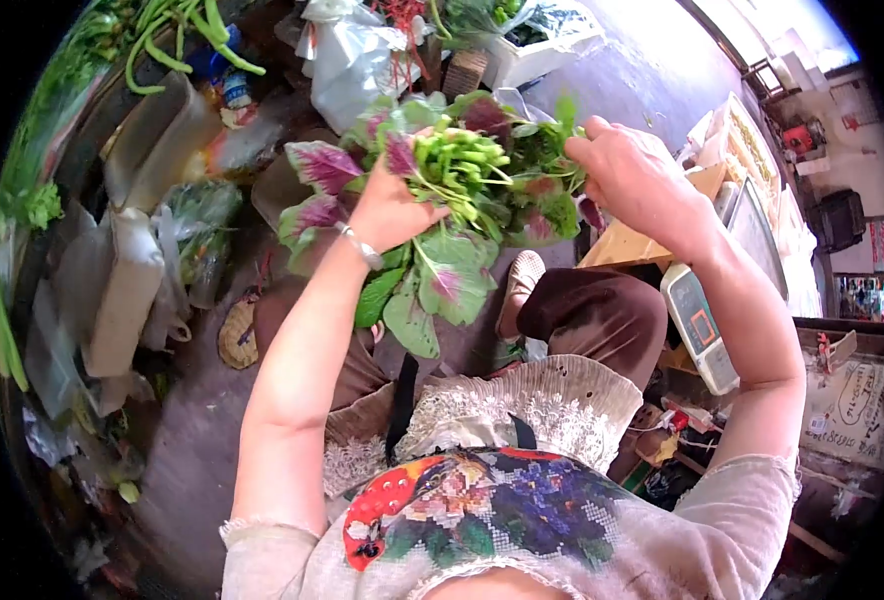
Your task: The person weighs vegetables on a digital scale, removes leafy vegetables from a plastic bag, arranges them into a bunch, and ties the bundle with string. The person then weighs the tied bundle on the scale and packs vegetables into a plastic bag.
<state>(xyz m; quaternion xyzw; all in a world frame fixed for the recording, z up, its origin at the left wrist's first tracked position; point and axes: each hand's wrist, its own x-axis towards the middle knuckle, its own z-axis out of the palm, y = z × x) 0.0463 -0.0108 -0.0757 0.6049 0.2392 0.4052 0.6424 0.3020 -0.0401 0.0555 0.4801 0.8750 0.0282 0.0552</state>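
A leafy bunch of amaranth (452, 275), green with purple leaf centres, is held in front of me. My left hand (394, 210), with a bracelet on its wrist, is closed around it, and the pale green cut stems (462, 160) face up toward me. At the bunch's right side, my right hand (642, 180) has its fingers pinched together at a leafy sprig (562, 140) of amaranth. Whether that sprig is apart from the bunch I cannot tell. Some of the right fingertips are hidden.
A digital scale (700, 325) stands to the right below my forearm. White plastic bags (357, 60) and a white foam box (542, 50) of greens are ahead. Long green beans (197, 40) and a long cardboard-coloured box (127, 290) lie at left.
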